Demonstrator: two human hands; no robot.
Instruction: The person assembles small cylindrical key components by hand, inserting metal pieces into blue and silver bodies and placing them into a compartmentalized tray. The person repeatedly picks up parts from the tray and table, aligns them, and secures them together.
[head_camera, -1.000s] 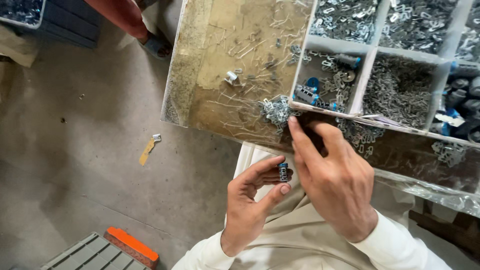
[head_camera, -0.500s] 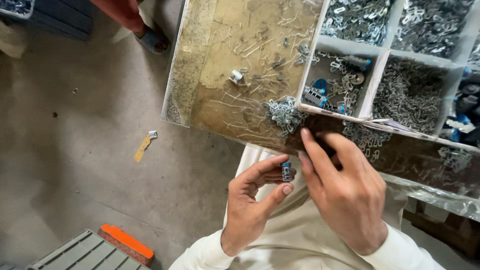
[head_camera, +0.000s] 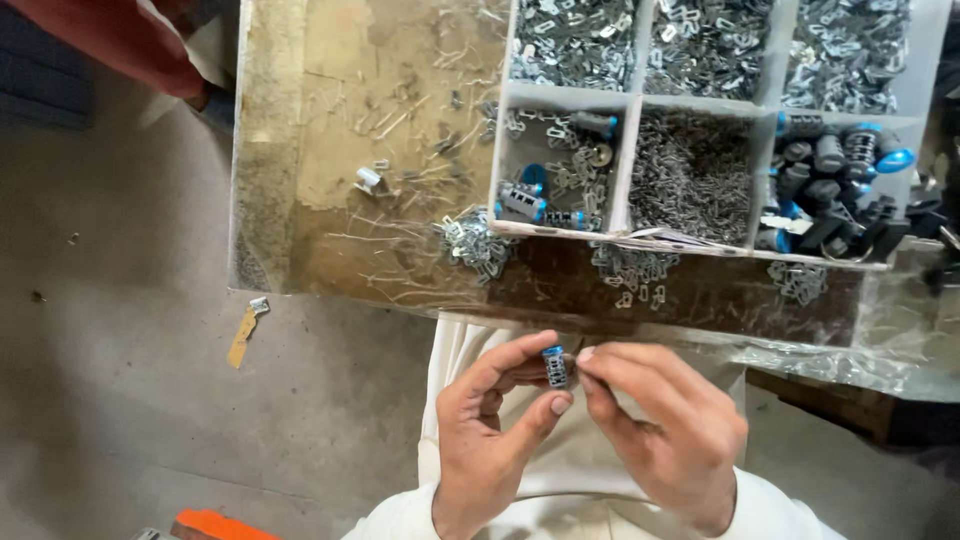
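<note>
At the lower centre we pinch a small grey ribbed part with a blue cap between left hand and right hand, close to the white divided tray of metal clips so parts are within reach.

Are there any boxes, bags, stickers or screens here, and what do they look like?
Divided tray: on the table, pale grey walls, square compartments of small metal and blue-tipped parts.
Clear plastic sheet: crinkled, at the table's near edge, right of the hands.
Tan tag: narrow strip with a metal clip, on the floor at left.
No screens or signs.
</note>
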